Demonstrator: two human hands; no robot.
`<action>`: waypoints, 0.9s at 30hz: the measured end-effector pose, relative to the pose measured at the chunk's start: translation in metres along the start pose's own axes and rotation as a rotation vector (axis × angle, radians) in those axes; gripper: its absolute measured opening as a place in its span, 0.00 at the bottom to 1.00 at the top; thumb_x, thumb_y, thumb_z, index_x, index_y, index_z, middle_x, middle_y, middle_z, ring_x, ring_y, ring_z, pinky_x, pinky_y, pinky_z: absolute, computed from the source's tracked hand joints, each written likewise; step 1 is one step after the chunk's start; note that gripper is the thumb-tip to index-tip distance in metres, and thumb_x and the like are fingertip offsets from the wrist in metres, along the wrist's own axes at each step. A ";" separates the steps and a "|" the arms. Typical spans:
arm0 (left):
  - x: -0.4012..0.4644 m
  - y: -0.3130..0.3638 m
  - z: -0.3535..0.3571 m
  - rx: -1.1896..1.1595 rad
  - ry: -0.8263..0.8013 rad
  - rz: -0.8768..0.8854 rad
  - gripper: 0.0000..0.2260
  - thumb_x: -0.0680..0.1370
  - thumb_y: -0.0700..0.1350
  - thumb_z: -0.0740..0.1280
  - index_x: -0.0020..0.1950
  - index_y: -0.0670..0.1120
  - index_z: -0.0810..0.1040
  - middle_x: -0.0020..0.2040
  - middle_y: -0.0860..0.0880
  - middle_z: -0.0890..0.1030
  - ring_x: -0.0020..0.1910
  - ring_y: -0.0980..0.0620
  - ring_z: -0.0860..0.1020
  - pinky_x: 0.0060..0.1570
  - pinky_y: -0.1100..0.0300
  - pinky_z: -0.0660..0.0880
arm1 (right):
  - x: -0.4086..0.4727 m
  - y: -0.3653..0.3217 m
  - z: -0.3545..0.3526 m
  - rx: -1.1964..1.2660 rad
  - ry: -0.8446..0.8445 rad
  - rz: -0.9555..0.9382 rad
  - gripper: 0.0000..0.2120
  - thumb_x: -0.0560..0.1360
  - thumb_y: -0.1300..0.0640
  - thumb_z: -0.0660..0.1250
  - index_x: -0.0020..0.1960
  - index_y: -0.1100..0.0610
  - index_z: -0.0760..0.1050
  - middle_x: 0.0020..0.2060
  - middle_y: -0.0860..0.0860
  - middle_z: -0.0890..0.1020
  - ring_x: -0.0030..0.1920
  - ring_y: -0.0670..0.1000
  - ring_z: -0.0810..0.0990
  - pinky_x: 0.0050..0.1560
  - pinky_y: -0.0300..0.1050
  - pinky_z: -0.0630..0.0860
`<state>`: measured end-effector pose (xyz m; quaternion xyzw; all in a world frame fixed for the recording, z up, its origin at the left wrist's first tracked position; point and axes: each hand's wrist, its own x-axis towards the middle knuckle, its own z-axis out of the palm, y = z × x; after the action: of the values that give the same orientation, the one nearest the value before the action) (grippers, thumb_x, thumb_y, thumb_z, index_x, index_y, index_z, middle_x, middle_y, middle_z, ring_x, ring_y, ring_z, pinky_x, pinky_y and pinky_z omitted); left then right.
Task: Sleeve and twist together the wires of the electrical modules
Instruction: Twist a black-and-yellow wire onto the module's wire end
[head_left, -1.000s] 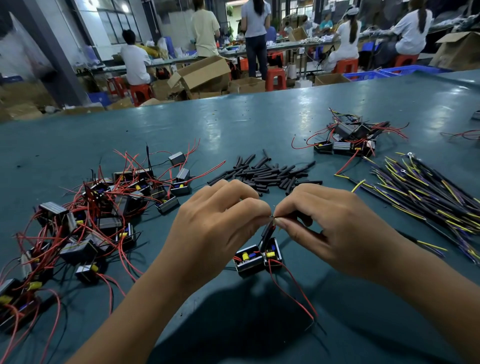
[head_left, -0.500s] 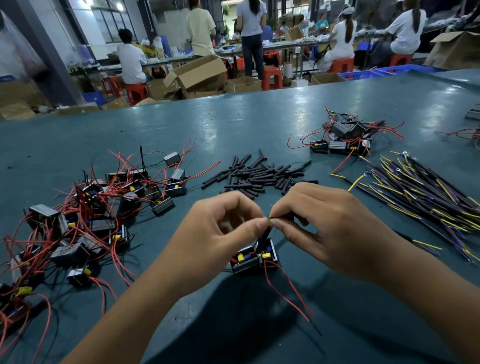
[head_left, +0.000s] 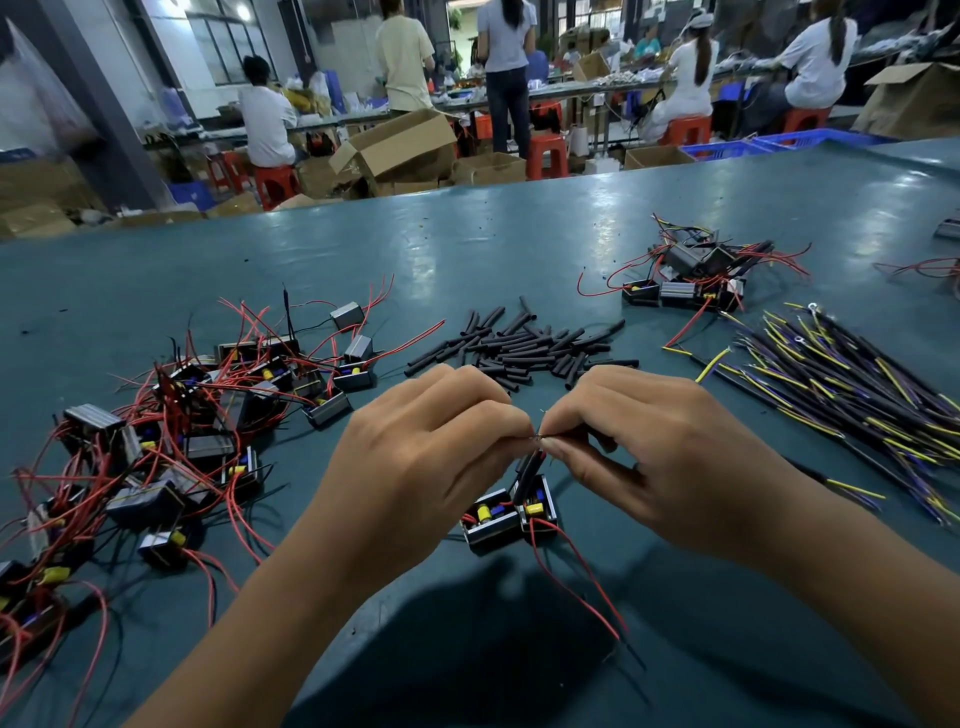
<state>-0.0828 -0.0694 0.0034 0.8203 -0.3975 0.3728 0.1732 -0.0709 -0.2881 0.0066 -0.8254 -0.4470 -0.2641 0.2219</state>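
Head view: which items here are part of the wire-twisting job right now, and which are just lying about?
In use:
- left hand and right hand, pinching the wire ends
- two modules under the hands
- black sleeve on their wires

Lying about:
- sleeve pile
- module heap at left
- small module cluster
- yellow-purple wire bundle

Place: factory assembly floor
Desk (head_left: 467, 249): long, teal, heaped with modules (head_left: 171, 441), sleeves (head_left: 524, 345), wires (head_left: 852, 384)
Behind: workers (head_left: 265, 124) on red stools (head_left: 545, 156), cardboard boxes (head_left: 400, 145)
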 end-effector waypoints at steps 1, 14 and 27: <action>0.000 0.001 0.000 0.003 -0.004 0.000 0.10 0.82 0.44 0.67 0.47 0.40 0.83 0.44 0.46 0.79 0.39 0.44 0.77 0.37 0.48 0.74 | 0.000 0.000 0.000 0.000 0.002 -0.001 0.06 0.79 0.58 0.66 0.48 0.60 0.79 0.41 0.43 0.68 0.40 0.42 0.64 0.44 0.35 0.65; 0.004 0.016 -0.002 -1.226 -0.266 -1.098 0.07 0.73 0.43 0.69 0.34 0.48 0.79 0.30 0.50 0.66 0.29 0.55 0.61 0.30 0.63 0.58 | 0.002 -0.003 0.001 -0.083 0.030 -0.088 0.07 0.79 0.62 0.66 0.45 0.62 0.79 0.37 0.51 0.76 0.37 0.50 0.70 0.43 0.38 0.65; 0.000 0.005 -0.004 -0.154 -0.085 -0.162 0.06 0.80 0.45 0.69 0.50 0.43 0.83 0.47 0.51 0.78 0.43 0.54 0.75 0.39 0.55 0.74 | 0.001 0.002 0.001 -0.018 0.027 -0.029 0.06 0.79 0.60 0.66 0.46 0.61 0.79 0.40 0.44 0.69 0.41 0.42 0.63 0.45 0.35 0.65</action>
<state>-0.0883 -0.0700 0.0054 0.8491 -0.3645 0.2909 0.2482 -0.0683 -0.2881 0.0059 -0.8171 -0.4535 -0.2823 0.2168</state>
